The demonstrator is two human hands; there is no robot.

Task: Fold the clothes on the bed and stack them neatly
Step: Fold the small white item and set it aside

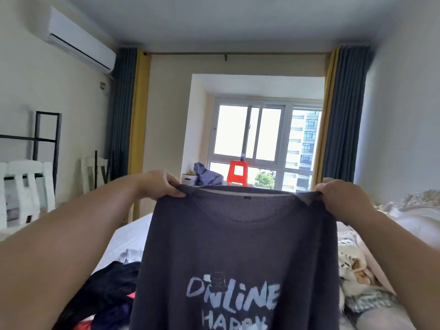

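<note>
Between both hands point(159, 184) point(342, 196), mesh-knit grey shirt point(238, 246)

1. A white air conditioner point(81, 41) is mounted high on the left wall.
2. Blue-and-yellow curtains point(340, 115) flank the window point(264, 139).
3. A red stool point(237, 173) stands at the window sill.
4. A white chair point(26, 191) sits by the left wall.

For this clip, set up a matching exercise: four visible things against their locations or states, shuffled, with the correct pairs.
Things:
1. dark grey printed T-shirt
2. red plastic stool
3. white wall air conditioner
4. heap of dark unfolded clothes

Places or states:
A. lying on the bed at lower left
B. held up by its shoulders by the left hand and right hand
C. standing by the window
D. mounted high on the left wall

Pairs: 1-B, 2-C, 3-D, 4-A
</note>
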